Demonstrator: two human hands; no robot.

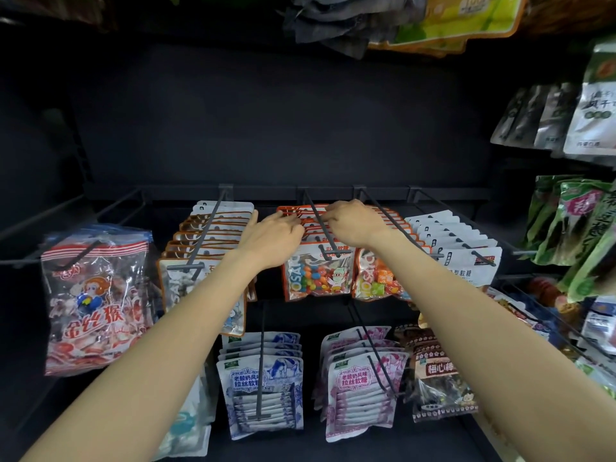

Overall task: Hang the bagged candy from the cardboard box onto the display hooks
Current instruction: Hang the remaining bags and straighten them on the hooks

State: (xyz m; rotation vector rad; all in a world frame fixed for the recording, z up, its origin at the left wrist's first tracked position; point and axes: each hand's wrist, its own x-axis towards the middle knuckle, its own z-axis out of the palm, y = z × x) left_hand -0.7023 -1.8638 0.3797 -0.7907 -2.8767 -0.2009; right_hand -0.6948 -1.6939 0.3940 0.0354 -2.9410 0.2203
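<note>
Dark shelving fills your view: a black back panel [283,121] with rows of black wire display hooks [318,225] running out toward you. Both of your bare arms reach forward to the middle hook of the upper row.

Your left hand [273,238] lies on the left side of the orange-edged candy bags [316,278] hung on that hook, its fingers bent over the tops of the bags. Your right hand [353,225] meets it from the other side, fingertips curled down onto the same bag tops right beside the hook's rod. Whether either hand pinches one bag or only presses on the stack, you cannot tell from here. The front bag of that stack shows coloured sweets through a clear window.

To the right hangs a second orange-edged stack [376,278], then a row of white bags [466,258]. To the left of your hands is another orange-trimmed stack [206,235], and at far left a large clear bag with red print [96,301].

Below, blue-and-white bags [263,385] and pink-and-white bags [363,381] hang on the lower hooks, with a dark brown pack [440,378] beside them. Green packs [573,221] hang at the right edge, and grey and yellow-green packs [400,21] overhead.
</note>
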